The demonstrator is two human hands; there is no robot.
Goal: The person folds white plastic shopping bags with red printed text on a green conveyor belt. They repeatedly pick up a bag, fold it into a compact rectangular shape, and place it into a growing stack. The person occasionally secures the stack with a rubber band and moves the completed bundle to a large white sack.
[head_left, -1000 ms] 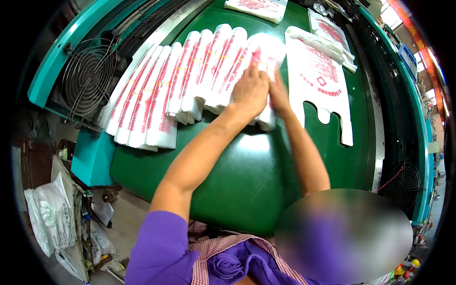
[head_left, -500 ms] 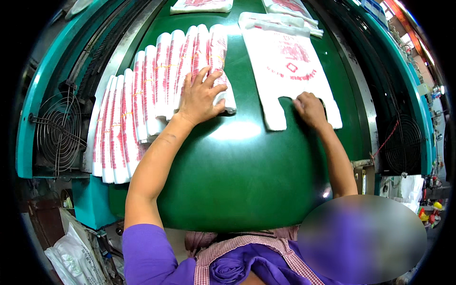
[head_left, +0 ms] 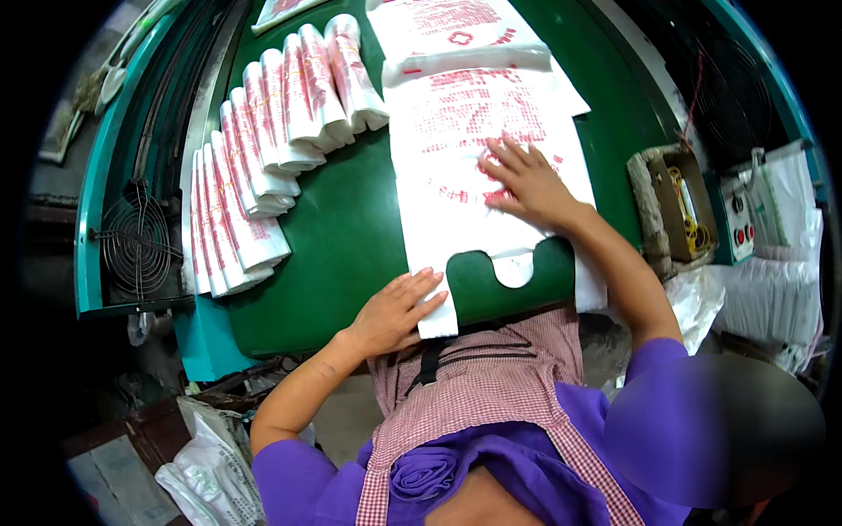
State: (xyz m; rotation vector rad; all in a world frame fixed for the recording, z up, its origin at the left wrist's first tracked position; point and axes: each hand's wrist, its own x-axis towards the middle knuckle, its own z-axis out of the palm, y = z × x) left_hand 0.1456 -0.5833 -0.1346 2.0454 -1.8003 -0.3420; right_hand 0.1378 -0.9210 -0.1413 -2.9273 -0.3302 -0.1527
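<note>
A flat white plastic vest-style carrier bag (head_left: 430,223) with red print lies on the green table, its two handle ends toward me. It may be the top of a stack; I cannot tell how many lie under it. My right hand (head_left: 533,186) rests flat on its printed middle, fingers spread and pointing up-left. Along the left handle strip, near the table's front edge, lie the stretched fingers of my left hand (head_left: 390,314). A rounded white flap (head_left: 514,270) shows between the handles. More printed bags (head_left: 456,26) lie beyond, partly under this one's far end.
Several long folded bag bundles (head_left: 276,110) with red print and thin yellow ties fan out on the left of the green table (head_left: 351,237). A wire fan guard (head_left: 138,241) stands at far left. On the right are an open box with yellow bands (head_left: 688,210) and a button panel (head_left: 739,219).
The bag has come nearer to me and now reaches the front edge. My left hand has left the bundles for the left handle; my right hand has gone from the handles onto the print.
</note>
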